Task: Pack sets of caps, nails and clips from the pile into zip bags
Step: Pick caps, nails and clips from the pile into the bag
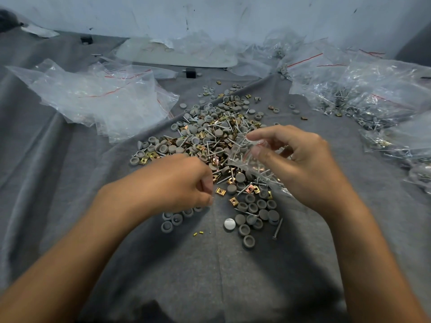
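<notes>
A pile [210,136] of grey round caps, silver nails and brass clips lies on the grey cloth in the middle. My right hand [300,164] pinches the mouth of a small clear zip bag [251,164] that holds several nails, above the pile's right side. My left hand [177,183] hovers over the pile's near left edge with fingers curled, thumb and fingertips pressed together; whether it holds a small part is hidden. A single white cap [229,224] lies near me among grey caps.
Empty zip bags [100,96] with red seal lines lie heaped at the left. Filled bags [373,96] are stacked at the right. More plastic and a flat pale sheet [177,54] lie by the back wall. A loose nail [277,229] lies near me.
</notes>
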Motion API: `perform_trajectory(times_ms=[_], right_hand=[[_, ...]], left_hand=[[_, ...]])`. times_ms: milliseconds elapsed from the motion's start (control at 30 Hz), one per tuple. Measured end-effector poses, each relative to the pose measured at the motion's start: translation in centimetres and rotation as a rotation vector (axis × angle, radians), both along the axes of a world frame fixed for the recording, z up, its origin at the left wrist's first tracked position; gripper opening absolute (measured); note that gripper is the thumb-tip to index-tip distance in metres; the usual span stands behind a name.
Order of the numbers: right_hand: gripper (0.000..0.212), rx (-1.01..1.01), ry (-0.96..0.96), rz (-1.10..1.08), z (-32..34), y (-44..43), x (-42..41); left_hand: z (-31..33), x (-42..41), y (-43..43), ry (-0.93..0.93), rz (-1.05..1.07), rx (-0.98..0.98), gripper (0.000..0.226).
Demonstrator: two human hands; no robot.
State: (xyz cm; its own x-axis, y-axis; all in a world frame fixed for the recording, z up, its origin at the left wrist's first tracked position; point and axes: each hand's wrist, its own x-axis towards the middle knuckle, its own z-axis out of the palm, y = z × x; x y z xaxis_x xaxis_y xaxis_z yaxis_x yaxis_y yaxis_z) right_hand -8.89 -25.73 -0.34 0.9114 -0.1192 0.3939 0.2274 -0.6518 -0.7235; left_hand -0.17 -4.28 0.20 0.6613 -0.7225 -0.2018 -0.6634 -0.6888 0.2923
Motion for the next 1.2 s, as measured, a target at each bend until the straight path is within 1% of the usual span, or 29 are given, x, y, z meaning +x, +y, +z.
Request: perform_trajectory(times_ms=[167,267,333,400,467,567,833,967,1033,1200], right_hand=[[0.025,0.052,-0.008,0.001,0.0,-0.3,0.0],[0.022,0.107,-0.004,-0.004,0.1,-0.6,0.0],[0.020,0.151,-0.003,0.001,0.2,-0.7,0.0],[0.020,0.202,-0.014,0.012,0.4,-0.8,-0.1],[0.023,0.257,-0.035,0.015,0.7,-0.9,-0.2],[0.024,0.317,-0.069,0.009,0.9,-1.2,-0.4],[0.021,0.359,-0.136,-0.057,0.9,-1.8,-0.5],[0.021,0.347,-0.113,-0.043,1.0,-1.4,-0.5],[0.022,0.340,-0.082,-0.013,1.0,-1.0,-0.5],[0.025,0.280,0.027,0.085,1.1,0.1,-0.5]], left_hand=[[-0.4,-0.4,-0.6,-0.095,-0.009,0.081,0.009],[-0.6,-0.4,-0.7,-0.073,-0.015,0.134,0.013],[-0.7,-0.3,-0.6,-0.094,-0.021,0.166,0.011],[-0.7,-0.1,-0.4,-0.129,-0.014,0.160,0.009],[-0.7,-0.1,-0.2,-0.136,0.016,0.132,0.010],[-0.6,-0.1,-0.1,-0.149,0.027,0.139,0.013],[-0.1,0.0,0.8,-0.101,0.008,0.148,0.011],[-0.8,-0.3,0.4,-0.196,-0.033,0.197,0.019],[-1.0,-0.4,0.3,-0.199,-0.048,0.125,0.019],[0.0,0.1,0.6,-0.195,0.042,-0.253,0.023]])
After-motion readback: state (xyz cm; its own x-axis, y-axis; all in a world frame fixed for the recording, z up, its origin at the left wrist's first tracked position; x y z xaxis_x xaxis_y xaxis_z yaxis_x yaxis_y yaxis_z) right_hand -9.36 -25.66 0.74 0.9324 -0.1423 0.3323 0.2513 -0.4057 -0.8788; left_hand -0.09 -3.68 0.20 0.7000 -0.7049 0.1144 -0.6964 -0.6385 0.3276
